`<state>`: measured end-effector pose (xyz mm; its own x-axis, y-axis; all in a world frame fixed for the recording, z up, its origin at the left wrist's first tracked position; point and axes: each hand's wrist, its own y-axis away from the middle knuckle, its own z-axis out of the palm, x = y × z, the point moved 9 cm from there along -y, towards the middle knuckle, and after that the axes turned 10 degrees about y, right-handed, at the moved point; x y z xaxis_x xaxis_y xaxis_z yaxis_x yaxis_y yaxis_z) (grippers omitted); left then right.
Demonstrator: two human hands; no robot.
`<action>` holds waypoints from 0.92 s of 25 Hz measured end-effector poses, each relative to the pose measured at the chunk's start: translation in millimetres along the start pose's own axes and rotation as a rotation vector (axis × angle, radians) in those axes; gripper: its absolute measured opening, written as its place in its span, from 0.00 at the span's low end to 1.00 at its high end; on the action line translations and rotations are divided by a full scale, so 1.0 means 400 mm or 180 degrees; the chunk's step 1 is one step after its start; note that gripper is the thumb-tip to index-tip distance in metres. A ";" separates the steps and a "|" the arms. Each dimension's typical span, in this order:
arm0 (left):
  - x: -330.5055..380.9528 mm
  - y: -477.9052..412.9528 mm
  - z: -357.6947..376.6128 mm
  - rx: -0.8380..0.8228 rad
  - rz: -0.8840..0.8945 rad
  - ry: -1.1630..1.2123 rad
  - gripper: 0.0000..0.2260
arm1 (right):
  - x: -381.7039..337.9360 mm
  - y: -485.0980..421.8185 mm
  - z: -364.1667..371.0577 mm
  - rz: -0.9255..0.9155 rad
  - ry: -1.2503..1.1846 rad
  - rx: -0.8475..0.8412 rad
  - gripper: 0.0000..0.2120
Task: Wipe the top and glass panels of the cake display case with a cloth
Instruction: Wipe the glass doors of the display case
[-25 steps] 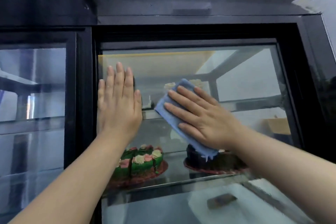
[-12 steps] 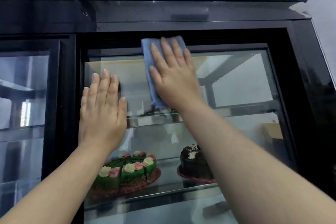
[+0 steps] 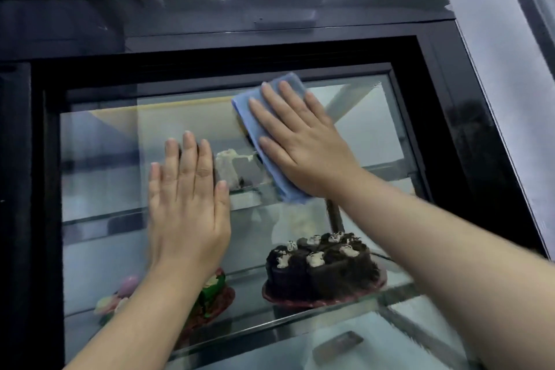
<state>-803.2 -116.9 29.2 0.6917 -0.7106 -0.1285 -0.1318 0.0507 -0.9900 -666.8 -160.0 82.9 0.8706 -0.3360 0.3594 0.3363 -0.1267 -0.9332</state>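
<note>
**Case glass: hands and cloth**

1. Your right hand (image 3: 303, 141), fingers straight and spread, pressed the blue cloth (image 3: 255, 126) flat on the glass panel (image 3: 375, 135), at the panel's upper middle, just under the black frame (image 3: 270, 51).
2. Your left hand (image 3: 187, 198), fingers straight and together, lay flat on the panel's middle, holding nothing.
3. Behind the panel: a chocolate cake (image 3: 321, 267) low right, a green cake (image 3: 213, 288) low left, and a white cake (image 3: 231, 168) at mid-height.

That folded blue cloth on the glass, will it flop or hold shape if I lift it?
Probably flops: the folded blue cloth looks thin and soft under the right hand. Likely light. It should slide easily over the smooth glass panel.
</note>
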 end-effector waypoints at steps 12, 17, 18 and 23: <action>0.004 -0.006 -0.005 -0.0148 0.0002 0.0064 0.27 | 0.120 0.108 0.004 0.0365 -0.0067 -0.0386 0.27; 0.054 0.107 -0.041 -0.0305 0.0175 0.0667 0.25 | -0.053 0.141 -0.014 0.1038 -0.0191 -0.0018 0.24; 0.057 0.147 -0.035 -0.0327 0.0209 0.0602 0.25 | -0.100 0.206 -0.013 0.0419 -0.0114 -0.0061 0.23; 0.022 0.235 0.019 -0.0380 0.0118 0.0025 0.26 | 0.078 0.249 0.002 0.1641 -0.0179 -0.0415 0.27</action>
<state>-804.0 -113.2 -65.3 0.6793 -0.7153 -0.1641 -0.2412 -0.0065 -0.9705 -605.8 -182.4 1.2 0.9302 -0.3350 -0.1497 -0.1845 -0.0743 -0.9800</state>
